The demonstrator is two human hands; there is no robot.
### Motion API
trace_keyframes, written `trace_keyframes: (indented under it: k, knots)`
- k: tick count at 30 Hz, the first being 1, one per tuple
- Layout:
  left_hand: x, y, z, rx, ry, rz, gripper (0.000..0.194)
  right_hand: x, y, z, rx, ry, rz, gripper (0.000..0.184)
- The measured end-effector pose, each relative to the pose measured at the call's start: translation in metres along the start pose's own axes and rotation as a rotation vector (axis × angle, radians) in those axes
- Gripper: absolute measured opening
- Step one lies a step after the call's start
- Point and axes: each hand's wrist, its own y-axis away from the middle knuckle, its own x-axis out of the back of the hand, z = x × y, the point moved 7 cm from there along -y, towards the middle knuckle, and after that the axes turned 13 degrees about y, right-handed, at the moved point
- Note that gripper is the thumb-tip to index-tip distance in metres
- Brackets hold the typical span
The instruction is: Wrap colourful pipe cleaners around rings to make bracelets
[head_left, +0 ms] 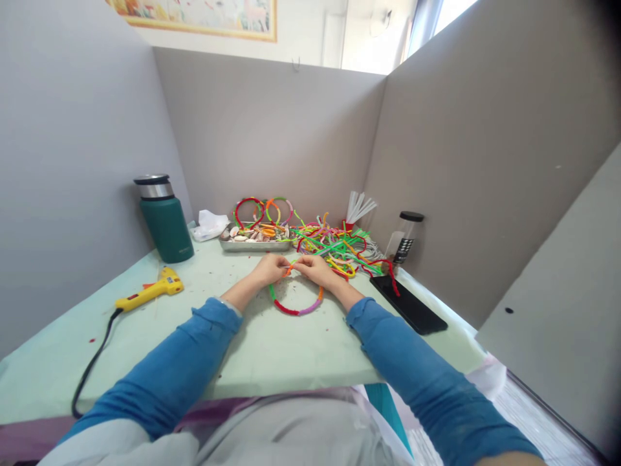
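A ring wrapped in colored pipe cleaner, with green, red, purple and orange stretches, lies at the middle of the table in front of me. At its far side my left hand and my right hand meet, fingertips pinched together. Between them shows a short orange pipe cleaner at the ring's top. Both hands are closed on that spot, and the fingers partly hide it. A heap of loose pipe cleaners in many colors lies just beyond my right hand.
A metal tray of shells stands at the back, with finished-looking rings leaning behind. A green bottle and yellow glue gun with its cord are at left. A black phone and clear bottle are at right. Grey partitions enclose the table.
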Motion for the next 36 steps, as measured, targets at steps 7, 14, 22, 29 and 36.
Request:
trace_keyframes:
  k: [7, 14, 22, 29, 36]
  knots:
    - [0.009, -0.001, 0.011, -0.165, -0.203, 0.083, 0.021, 0.001, 0.000, -0.002, -0.002, -0.005, -0.004, 0.030]
    - [0.006, -0.002, 0.011, -0.278, -0.306, 0.058, 0.025, 0.000, 0.001, 0.000, 0.002, -0.016, -0.013, 0.030]
    - [0.005, 0.001, 0.014, -0.312, -0.359, 0.053, 0.027, 0.001, 0.000, -0.002, 0.015, 0.007, 0.005, 0.031]
    - [0.004, 0.004, 0.017, -0.306, -0.364, 0.044, 0.027, 0.000, 0.000, 0.000, -0.004, -0.014, -0.006, 0.032]
    - [0.005, 0.003, 0.015, -0.262, -0.318, 0.047, 0.024, 0.000, 0.000, -0.001, 0.001, 0.007, 0.000, 0.033]
